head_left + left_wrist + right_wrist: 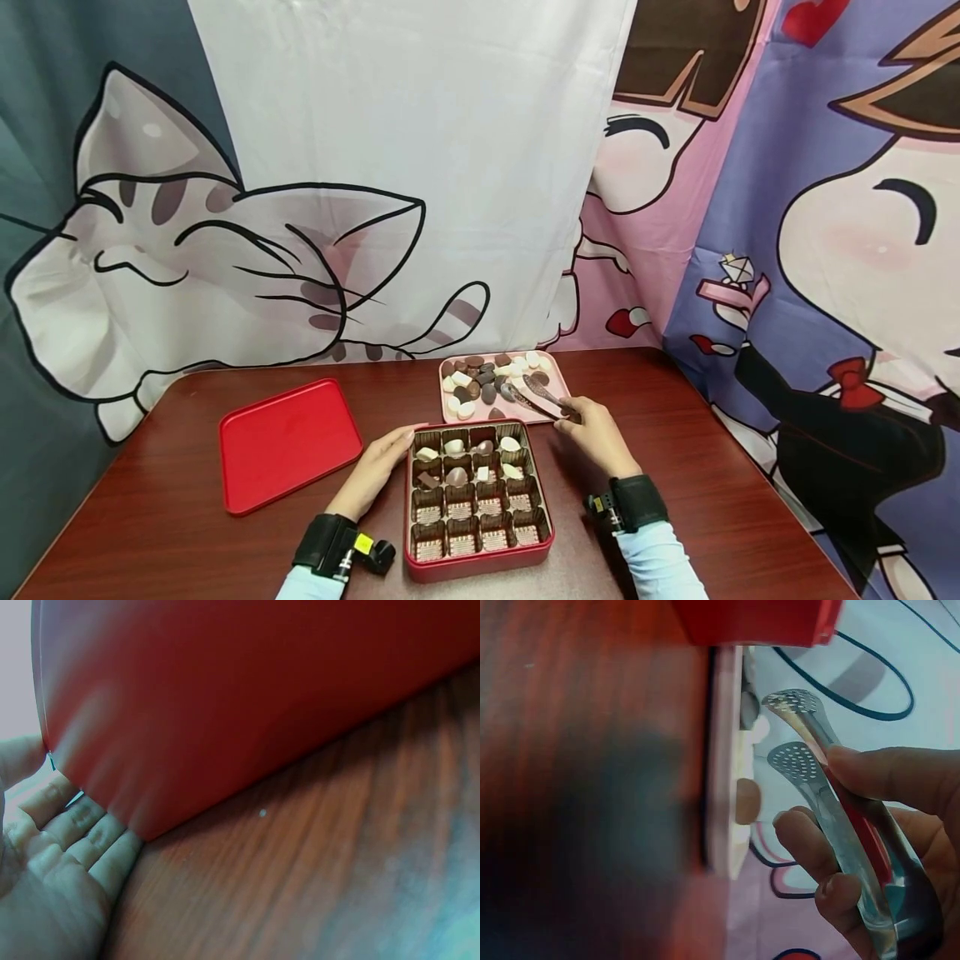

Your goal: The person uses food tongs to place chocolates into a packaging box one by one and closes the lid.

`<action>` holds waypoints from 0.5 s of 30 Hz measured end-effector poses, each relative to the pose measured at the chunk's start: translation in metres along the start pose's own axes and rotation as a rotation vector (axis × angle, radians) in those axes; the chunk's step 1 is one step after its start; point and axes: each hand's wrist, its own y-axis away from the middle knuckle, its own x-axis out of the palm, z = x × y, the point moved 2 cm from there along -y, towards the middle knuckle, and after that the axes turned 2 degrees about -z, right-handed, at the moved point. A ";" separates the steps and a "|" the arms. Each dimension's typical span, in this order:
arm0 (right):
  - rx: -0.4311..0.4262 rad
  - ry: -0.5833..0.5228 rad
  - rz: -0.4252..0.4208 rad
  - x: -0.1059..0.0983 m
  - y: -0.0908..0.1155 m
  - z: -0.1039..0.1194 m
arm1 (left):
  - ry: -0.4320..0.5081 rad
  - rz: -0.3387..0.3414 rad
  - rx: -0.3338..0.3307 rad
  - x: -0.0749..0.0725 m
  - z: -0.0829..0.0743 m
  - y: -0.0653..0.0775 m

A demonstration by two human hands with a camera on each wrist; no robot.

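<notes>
A red box (480, 570) with a gold divided insert stands in front of me. Its two far rows hold dark, white and pinkish chocolates (456, 477); the two near rows show bare patterned bottoms. My left hand (377, 467) rests at the box's far left corner, its extended fingers touching the red side in the left wrist view. In my right hand (596, 437) I hold metal tongs (795, 761) with perforated tips, which are spread apart with nothing between them. Those tips hang over a pink tray (557, 385) of loose dark, brown and white chocolates (474, 390).
To the left of the box lies a red lid (291, 446), flat on the brown wooden table (750, 533). Just behind the table's far edge hangs a cartoon-printed curtain (420, 125). The pink tray sits directly behind the box, close to its far side.
</notes>
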 end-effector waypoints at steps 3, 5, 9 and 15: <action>0.006 0.016 0.001 0.006 -0.001 -0.002 | -0.003 -0.004 0.005 -0.001 0.000 0.000; 0.005 0.025 0.007 0.010 -0.001 -0.002 | -0.002 -0.004 0.004 -0.001 0.001 -0.001; 0.010 0.044 0.014 0.016 -0.002 -0.003 | 0.025 0.004 -0.004 -0.001 0.002 -0.001; 0.007 0.059 0.009 0.022 -0.003 -0.004 | 0.024 0.013 0.016 0.000 0.001 -0.001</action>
